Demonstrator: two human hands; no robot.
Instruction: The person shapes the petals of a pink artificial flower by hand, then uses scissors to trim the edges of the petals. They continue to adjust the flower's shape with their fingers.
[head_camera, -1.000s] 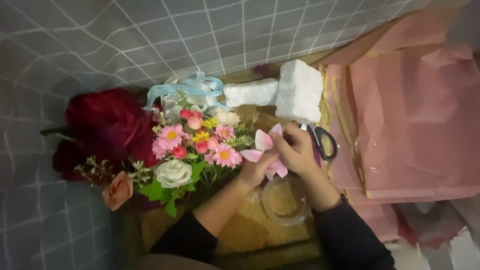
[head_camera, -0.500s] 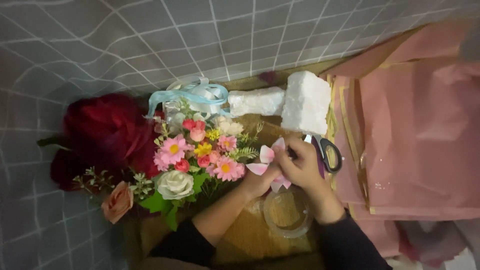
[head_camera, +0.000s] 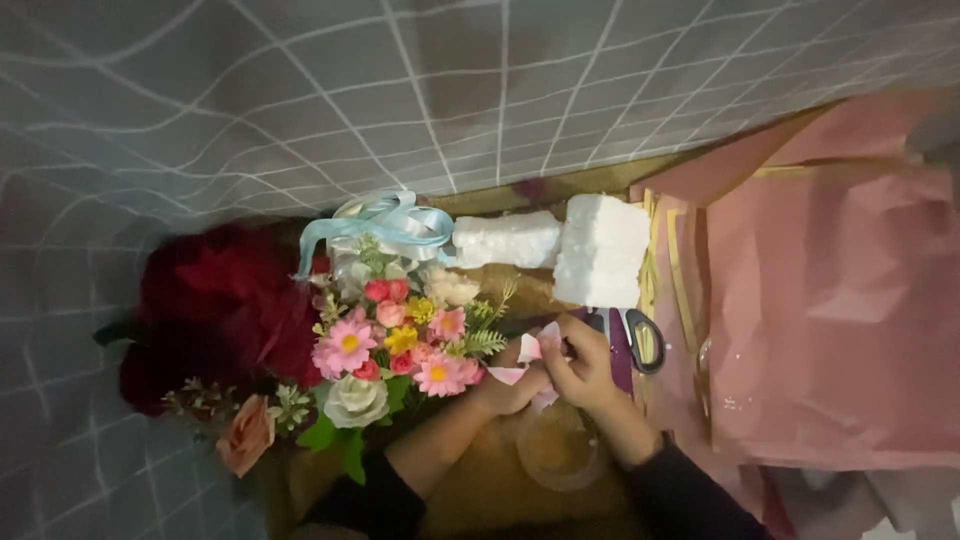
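Grey tiled backdrop, brown tabletop (head_camera: 480, 500): your left hand (head_camera: 510, 385) and right hand (head_camera: 585, 365) pinch a pink flower (head_camera: 535, 350); petals may tear, bouquet (head_camera: 390, 340) crowding close

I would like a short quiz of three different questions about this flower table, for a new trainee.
1. True or false: both hands hold a pale pink flower piece.
2. Which lies just right of the right hand? A) a red rose B) scissors C) blue ribbon
3. What colour are the foam blocks?

Key:
1. True. The left hand and right hand meet on the pink flower piece.
2. B. The scissors lie there, beside the pink wrapping paper.
3. White. The foam blocks lie above the mixed bouquet.
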